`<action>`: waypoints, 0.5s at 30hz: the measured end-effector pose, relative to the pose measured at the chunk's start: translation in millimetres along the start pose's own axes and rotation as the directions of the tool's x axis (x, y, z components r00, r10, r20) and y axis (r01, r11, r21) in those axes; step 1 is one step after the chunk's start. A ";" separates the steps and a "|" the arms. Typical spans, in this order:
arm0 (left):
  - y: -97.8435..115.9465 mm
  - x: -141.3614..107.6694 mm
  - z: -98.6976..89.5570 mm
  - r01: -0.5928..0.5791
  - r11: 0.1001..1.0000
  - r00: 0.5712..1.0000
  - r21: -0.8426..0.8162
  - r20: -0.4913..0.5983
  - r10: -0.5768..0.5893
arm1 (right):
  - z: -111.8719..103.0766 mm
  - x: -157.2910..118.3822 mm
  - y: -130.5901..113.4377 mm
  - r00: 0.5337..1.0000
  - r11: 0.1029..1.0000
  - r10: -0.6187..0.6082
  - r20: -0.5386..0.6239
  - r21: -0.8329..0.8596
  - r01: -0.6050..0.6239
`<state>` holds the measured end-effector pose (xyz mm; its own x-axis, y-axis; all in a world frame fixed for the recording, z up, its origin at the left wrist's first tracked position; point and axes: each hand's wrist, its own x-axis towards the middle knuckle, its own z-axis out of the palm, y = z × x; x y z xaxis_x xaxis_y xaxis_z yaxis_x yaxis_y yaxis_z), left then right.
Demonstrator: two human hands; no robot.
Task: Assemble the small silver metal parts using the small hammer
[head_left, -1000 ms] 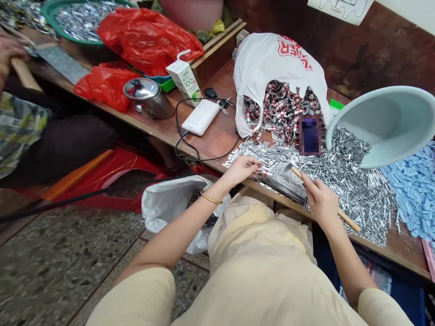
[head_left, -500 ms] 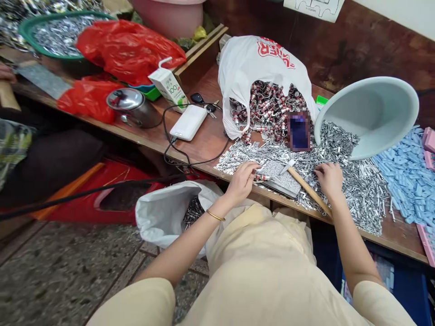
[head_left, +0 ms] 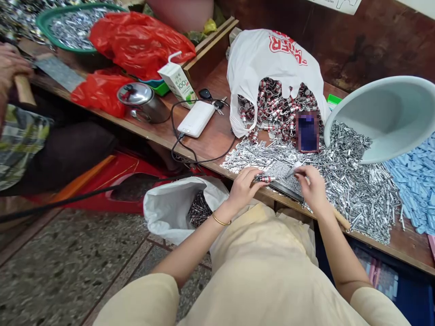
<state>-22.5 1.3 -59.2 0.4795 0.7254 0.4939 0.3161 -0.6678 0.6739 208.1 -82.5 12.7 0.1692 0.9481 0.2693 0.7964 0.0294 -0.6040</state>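
My left hand (head_left: 245, 185) is closed on a small red and silver piece (head_left: 267, 179) at the near edge of a speckled metal plate (head_left: 283, 174). Over the right side of the plate, my right hand (head_left: 311, 188) has its thumb and index finger bent close together near the hammer head (head_left: 294, 168); what it pinches, if anything, is too small to name. The hammer's wooden handle (head_left: 340, 218) shows beyond my right wrist. Loose silver parts (head_left: 367, 194) lie around the plate.
Behind are a white bag (head_left: 275, 59) of red and silver pieces, a phone (head_left: 307, 131) and a tilted grey tub (head_left: 390, 113). A power bank (head_left: 196, 118) with a cable lies left. Below hangs an open white sack (head_left: 166, 208). Another person's hand (head_left: 12, 68) is far left.
My right hand has moved left from the silver parts to the hammer head, across the handle. My left hand stays at the plate with the red and silver piece. The view has shifted slightly.
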 end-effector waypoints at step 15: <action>-5.5 -1.2 2.2 -0.076 0.987 0.995 0.139 0.074 0.066 | 58.4 14.8 -28.5 0.953 0.978 -0.179 0.243 -0.059 0.199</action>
<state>-23.0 3.8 -64.7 0.5583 0.6655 0.4954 0.3893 -0.7374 0.5519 154.0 -50.9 -9.9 -0.1225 0.9755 0.1825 0.8468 0.1987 -0.4934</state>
